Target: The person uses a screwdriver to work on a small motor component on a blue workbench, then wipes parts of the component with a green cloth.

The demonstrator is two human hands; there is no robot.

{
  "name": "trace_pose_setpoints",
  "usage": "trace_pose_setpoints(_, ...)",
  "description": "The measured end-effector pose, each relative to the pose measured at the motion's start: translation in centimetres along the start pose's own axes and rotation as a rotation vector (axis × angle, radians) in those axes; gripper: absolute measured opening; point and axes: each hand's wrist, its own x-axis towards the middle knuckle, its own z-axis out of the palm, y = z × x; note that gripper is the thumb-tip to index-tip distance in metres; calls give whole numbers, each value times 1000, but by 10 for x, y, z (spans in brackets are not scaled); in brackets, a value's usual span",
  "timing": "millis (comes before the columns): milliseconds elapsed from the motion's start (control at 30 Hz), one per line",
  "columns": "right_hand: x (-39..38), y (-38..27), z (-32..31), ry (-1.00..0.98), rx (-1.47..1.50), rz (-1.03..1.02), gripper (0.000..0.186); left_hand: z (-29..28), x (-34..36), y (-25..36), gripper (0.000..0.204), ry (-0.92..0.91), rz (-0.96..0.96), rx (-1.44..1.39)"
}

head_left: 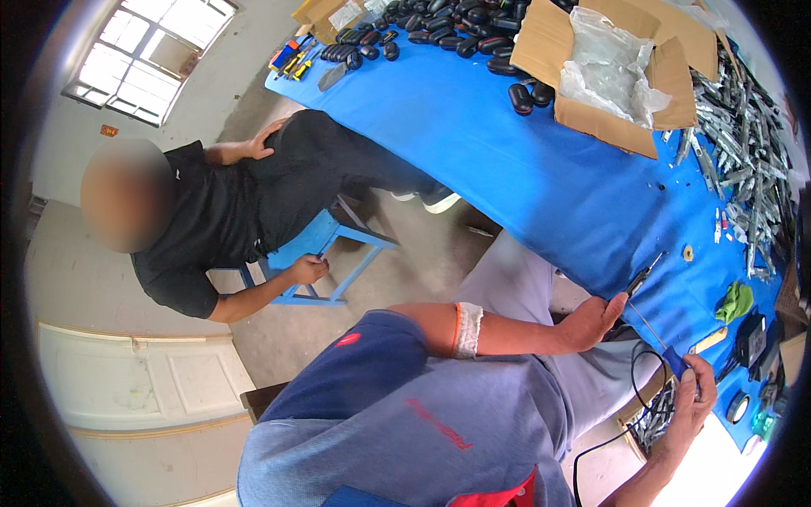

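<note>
At the blue-covered table's near edge, my left hand (591,325) is closed on a small dark-and-silver metal piece (642,275) with a thin part pointing up and right. My right hand (693,393) grips the blue handle (673,362) of a long-shafted screwdriver, whose thin shaft (649,326) reaches toward the piece in my left hand; whether the tip touches it I cannot tell. A black cable loops below the handle. Nearby on the blue cloth (490,144) lie a small tan ring (688,252), a green cloth (733,302) and a black device (750,342).
A pile of metal pieces (731,144) fills the table's right. An open cardboard box (600,51) and dark oval cases (448,25) sit at the back, tools (291,59) at the far corner. A co-worker in black (220,211) sits left on a blue stool (338,262).
</note>
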Motion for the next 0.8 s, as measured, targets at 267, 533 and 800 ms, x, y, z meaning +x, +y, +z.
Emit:
trace_pose_setpoints(267,5,-2,-10,-87,71,245,36,-3,-1,-1,71,-55,-1,-2)
trace_pose_setpoints(533,1,15,1,38,-108,-80,31,-3,-2,7,76,16,23,22)
trace_pose_setpoints(800,-3,-3,-3,-57,143,268,34,-7,-3,10,74,-32,14,65)
